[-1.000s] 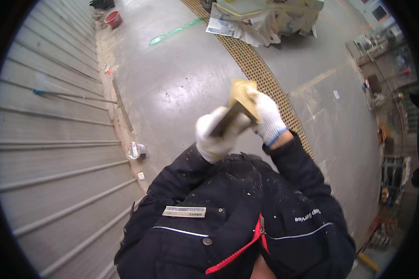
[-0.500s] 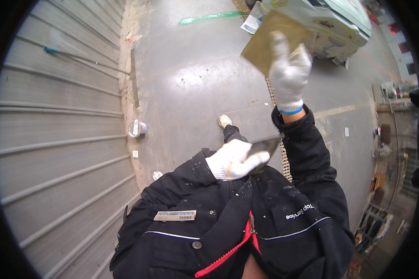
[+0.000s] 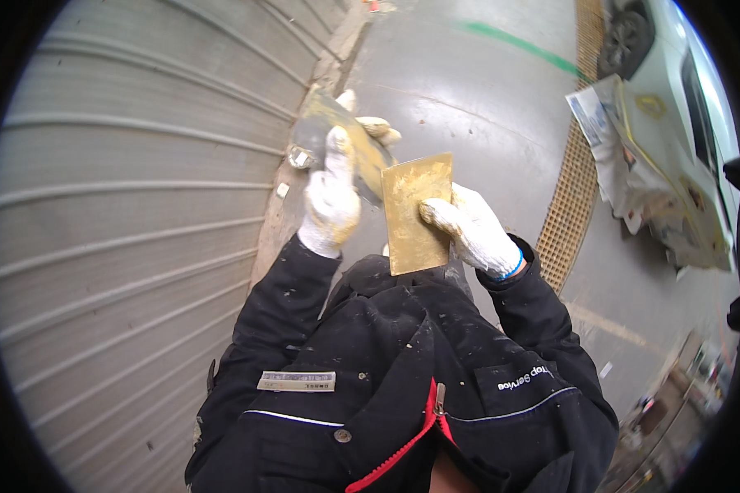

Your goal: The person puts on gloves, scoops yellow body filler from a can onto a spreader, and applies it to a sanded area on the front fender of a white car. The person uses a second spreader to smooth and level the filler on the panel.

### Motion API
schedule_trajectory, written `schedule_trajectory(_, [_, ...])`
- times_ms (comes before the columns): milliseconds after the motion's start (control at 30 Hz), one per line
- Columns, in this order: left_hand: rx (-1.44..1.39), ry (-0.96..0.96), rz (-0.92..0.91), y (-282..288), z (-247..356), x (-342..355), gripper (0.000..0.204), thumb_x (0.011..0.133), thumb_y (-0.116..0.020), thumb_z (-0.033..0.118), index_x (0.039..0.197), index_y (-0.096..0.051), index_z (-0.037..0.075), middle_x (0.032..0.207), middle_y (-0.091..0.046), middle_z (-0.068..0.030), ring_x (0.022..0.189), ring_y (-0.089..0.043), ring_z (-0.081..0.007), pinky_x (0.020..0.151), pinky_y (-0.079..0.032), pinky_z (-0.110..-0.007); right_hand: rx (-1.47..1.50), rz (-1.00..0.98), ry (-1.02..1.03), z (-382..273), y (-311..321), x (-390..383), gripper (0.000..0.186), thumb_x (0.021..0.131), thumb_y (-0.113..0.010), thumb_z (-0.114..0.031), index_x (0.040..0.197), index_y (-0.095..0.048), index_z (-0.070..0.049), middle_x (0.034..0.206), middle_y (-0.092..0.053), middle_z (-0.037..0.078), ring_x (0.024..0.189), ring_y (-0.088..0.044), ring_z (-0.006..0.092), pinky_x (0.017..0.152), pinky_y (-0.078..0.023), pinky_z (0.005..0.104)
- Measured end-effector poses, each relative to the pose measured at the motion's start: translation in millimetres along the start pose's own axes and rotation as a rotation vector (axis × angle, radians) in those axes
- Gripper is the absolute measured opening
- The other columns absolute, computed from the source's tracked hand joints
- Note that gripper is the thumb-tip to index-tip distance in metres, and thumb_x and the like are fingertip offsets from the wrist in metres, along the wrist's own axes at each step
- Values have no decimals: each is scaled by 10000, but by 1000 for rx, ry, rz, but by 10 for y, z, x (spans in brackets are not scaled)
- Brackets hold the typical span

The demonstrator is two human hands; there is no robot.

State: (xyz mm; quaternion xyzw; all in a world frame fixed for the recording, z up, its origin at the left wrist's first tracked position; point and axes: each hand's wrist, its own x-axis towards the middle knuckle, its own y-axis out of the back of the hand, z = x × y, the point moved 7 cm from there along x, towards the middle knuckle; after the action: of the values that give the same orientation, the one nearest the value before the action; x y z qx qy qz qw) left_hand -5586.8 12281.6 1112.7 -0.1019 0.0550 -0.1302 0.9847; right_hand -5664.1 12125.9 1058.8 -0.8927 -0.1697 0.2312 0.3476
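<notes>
My left hand [image 3: 329, 193], in a white glove stained yellow, grips a thin dark plate [image 3: 362, 168] smeared with yellowish paste, tilted away up and left. Its fingertips show around the far edge. My right hand [image 3: 470, 230], in a white glove with a blue cuff, holds a rectangular tan spreader plate [image 3: 413, 242] upright, thumb on its paste-coated face. The two plates are very close at the middle of the view; whether they touch I cannot tell.
A corrugated metal wall [image 3: 131, 246] fills the left, with a small can [image 3: 299, 157] at its foot. A floor grating [image 3: 567, 222] runs along the right, beside a car [image 3: 703, 123] partly covered in masking paper [image 3: 590, 115]. Clutter [image 3: 658, 411] lies at lower right.
My right hand has dropped from high on the right to the middle. My left hand has risen and moved left with the dark plate. The car and grating have shifted rightward in view.
</notes>
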Motion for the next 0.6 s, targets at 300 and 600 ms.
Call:
schedule_trajectory(300, [-409,-52,199,1153,206,-496,869,1046,-534,701,1592,-355,49,1396,-574,-126,1274,-617,-269,1085,-548,-437,30,-138,11,363,-1301,1076,408,1086,-647,-163,1427,-593,55,1295,-703,89,1139,-654,132,1022,-533,329])
schedule_trajectory(600, [-9,-313,482,3645,857,-1377,563,1174,-462,454,1322,-616,-68,1184,-690,-111,1085,-679,-174,943,-567,-341,-233,-196,30,1507,-3132,2246,342,1099,-619,-140,1383,-611,53,1262,-717,80,1124,-660,128,1000,-532,313])
